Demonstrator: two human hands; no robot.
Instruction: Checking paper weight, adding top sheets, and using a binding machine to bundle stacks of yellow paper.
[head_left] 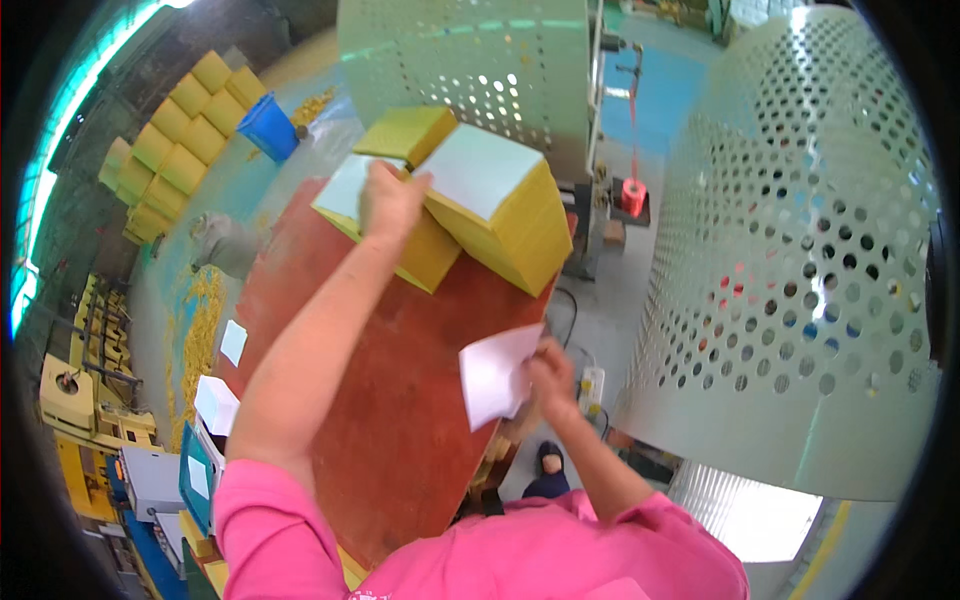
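Note:
On the red-brown table [385, 420] stand several blocks of yellow paper sheets. The left paper stack [345, 187] and the right paper stack [485, 170] each have a pale white sheet on top; a smaller yellow stack [410, 132] sits behind them. My left hand [390, 205] is over the left stack, its fingers curled near the gap between the stacks, and anything they pinch is hidden. My right hand [548, 378] grips the edge of a white paper sheet [495, 375], slightly bent, above the table's right edge.
A perforated green metal guard [460, 60] rises behind the stacks, and a larger curved one [780, 260] fills the right side. Red twine [633, 195] sits on a stand. A blue bin [268, 128] and piled yellow blocks [175, 140] stand at the far left.

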